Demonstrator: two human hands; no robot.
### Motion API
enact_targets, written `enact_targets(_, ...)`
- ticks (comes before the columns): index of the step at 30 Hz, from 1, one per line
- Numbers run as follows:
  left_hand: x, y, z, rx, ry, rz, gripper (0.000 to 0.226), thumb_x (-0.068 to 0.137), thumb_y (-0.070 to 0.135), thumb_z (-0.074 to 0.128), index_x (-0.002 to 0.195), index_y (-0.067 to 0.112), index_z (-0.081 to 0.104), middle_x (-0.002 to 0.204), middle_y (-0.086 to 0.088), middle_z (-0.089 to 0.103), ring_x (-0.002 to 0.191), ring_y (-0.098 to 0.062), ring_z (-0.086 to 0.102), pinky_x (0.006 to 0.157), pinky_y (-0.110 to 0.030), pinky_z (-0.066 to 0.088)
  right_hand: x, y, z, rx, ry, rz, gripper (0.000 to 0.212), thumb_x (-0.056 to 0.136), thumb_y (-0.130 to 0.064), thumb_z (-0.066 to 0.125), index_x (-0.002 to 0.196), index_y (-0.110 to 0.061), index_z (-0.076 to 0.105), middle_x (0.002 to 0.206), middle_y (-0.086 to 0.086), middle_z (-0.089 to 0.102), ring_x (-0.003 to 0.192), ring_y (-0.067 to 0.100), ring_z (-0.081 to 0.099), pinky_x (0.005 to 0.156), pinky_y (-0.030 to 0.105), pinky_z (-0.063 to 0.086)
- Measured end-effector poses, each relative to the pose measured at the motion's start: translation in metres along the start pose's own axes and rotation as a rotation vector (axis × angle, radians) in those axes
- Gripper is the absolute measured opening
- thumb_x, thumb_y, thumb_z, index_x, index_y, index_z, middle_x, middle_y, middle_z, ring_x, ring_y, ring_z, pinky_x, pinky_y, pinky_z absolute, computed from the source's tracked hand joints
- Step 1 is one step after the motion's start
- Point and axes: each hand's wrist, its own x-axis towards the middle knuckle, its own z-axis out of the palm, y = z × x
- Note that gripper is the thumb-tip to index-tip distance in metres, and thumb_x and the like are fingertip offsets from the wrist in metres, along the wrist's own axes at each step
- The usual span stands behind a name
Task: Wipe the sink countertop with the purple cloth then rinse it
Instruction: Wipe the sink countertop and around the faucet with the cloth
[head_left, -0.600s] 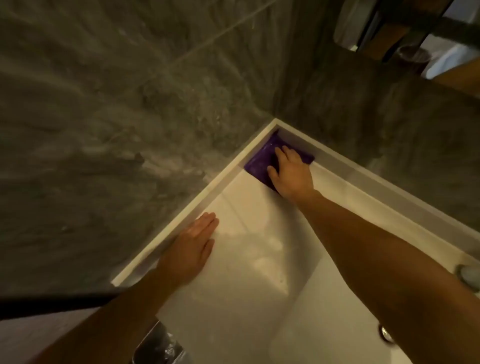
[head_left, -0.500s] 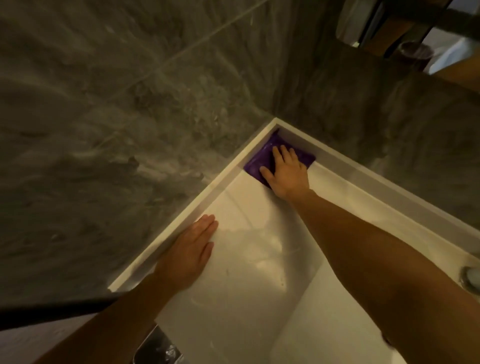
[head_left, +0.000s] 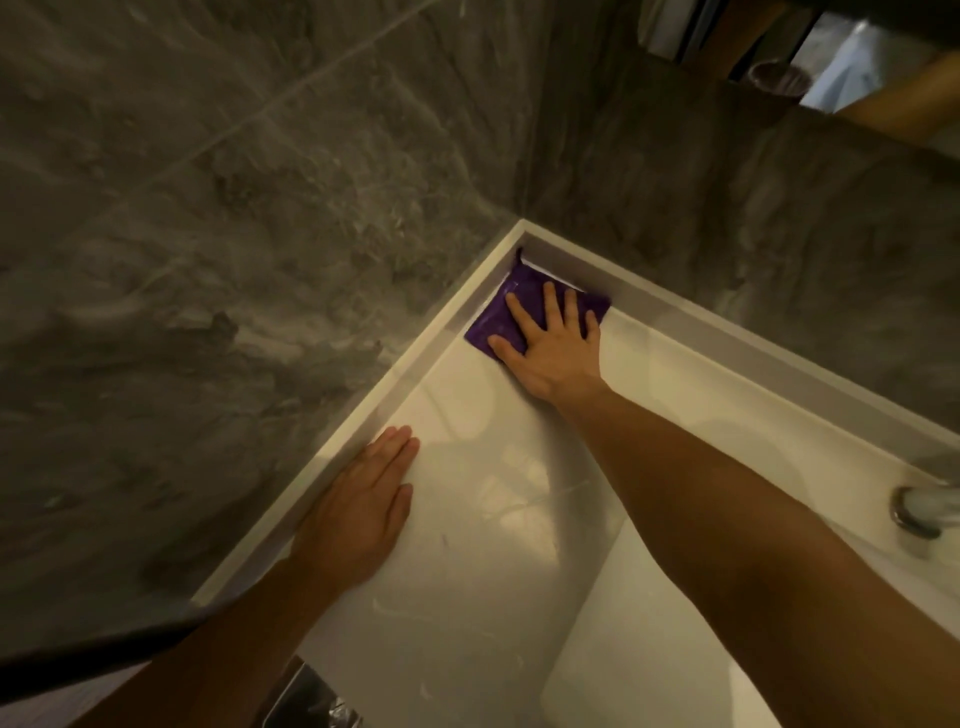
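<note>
Pressing flat on the purple cloth (head_left: 519, 304) with the right hand (head_left: 556, 351), palm down, fingers (head_left: 550, 304) spread wide and reaching toward the far corner of the white countertop (head_left: 467, 571), thumb lying out over the cloth's near-left edge. Gripping nothing with that hand, only bearing down on the fabric with an open palm. Resting the left hand (head_left: 358, 512) flat on the bare countertop, well apart from the cloth and nearer the body, fingers straight and held close together, outer edge lying just beside the raised white rim (head_left: 363, 410) along the grey marbled wall (head_left: 234, 260). Holding nothing there either. Lying tucked into the corner beyond the right fingertips, folded into a rough square, one corner of the cloth pointing into the angle of the two rims, its edges running roughly parallel to them; no clear long axis showing. Looking deep purple, smooth and flat, partly hidden under the right palm. Showing part of a chrome fitting (head_left: 919, 512) to the right of the right forearm.
</note>
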Motion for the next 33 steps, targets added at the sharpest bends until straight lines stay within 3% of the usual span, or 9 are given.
enact_targets(13,0.002,0.001,-0.003,0.052,-0.046,0.030,0.065,0.100,0.045,0.026,0.156,0.012,0.033,0.162,-0.010,0.034,0.150,-0.026,0.031,0.121,-0.041,0.025,-0.094,0.019,0.018,0.004,0.021,0.076,0.081,0.084,-0.092,0.013,0.156,-0.058,-0.002,0.173,-0.001,-0.010,0.158,0.027,-0.016,0.125,0.054,-0.008)
enact_targets(22,0.002,0.004,-0.002,0.152,-0.049,0.102,0.067,0.101,0.042,0.026,0.160,0.011,0.019,0.167,-0.009,0.022,0.154,-0.023,0.018,0.125,-0.039,0.012,-0.138,0.015,0.031,0.011,0.012,0.146,0.080,0.085,-0.092,0.011,0.155,-0.059,-0.008,0.173,0.000,-0.014,0.157,0.028,-0.020,0.125,0.056,-0.010)
enact_targets(33,0.002,0.004,-0.005,0.195,-0.110,0.116,0.066,0.104,0.042,0.018,0.161,0.010,0.007,0.169,-0.010,0.010,0.156,-0.023,0.008,0.126,-0.040,0.007,-0.179,-0.012,0.049,0.017,0.016,0.203,0.073,0.092,-0.082,0.010,0.158,-0.054,-0.004,0.174,-0.001,-0.009,0.158,0.028,-0.016,0.126,0.055,-0.006)
